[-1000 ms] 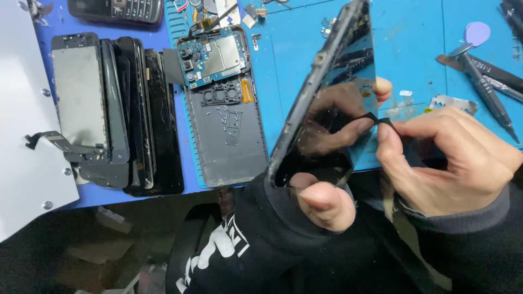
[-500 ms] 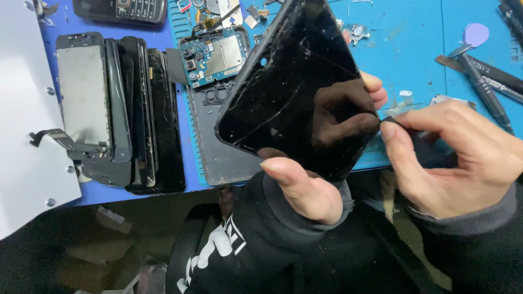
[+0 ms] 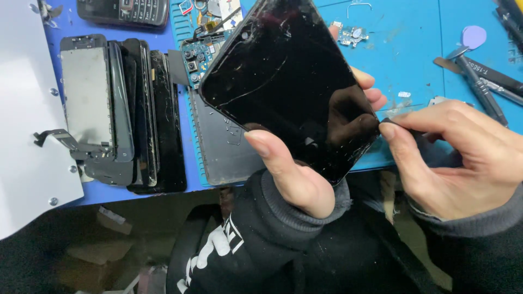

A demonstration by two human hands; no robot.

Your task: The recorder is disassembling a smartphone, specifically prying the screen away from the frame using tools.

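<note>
My left hand (image 3: 298, 174) grips a black phone (image 3: 283, 81) with a cracked glass screen, thumb on the near edge and fingers behind the far edge. The screen faces me and reflects my fingers. My right hand (image 3: 457, 158) pinches a small thin black pick (image 3: 393, 123) against the phone's lower right edge. Both hands hover above the blue work mat (image 3: 403, 65).
A disassembled phone with bare circuit board (image 3: 210, 60) lies under the held phone. Several old screens (image 3: 120, 109) are stacked at the left beside a white panel (image 3: 27, 136). Metal tools (image 3: 479, 76), a purple pick (image 3: 474, 37) and small parts lie at the right. A keypad phone (image 3: 122, 11) sits at the top.
The phone has turned from edge-on to face-up toward me and tilted flatter. My right hand stays at its lower right edge with the pick.
</note>
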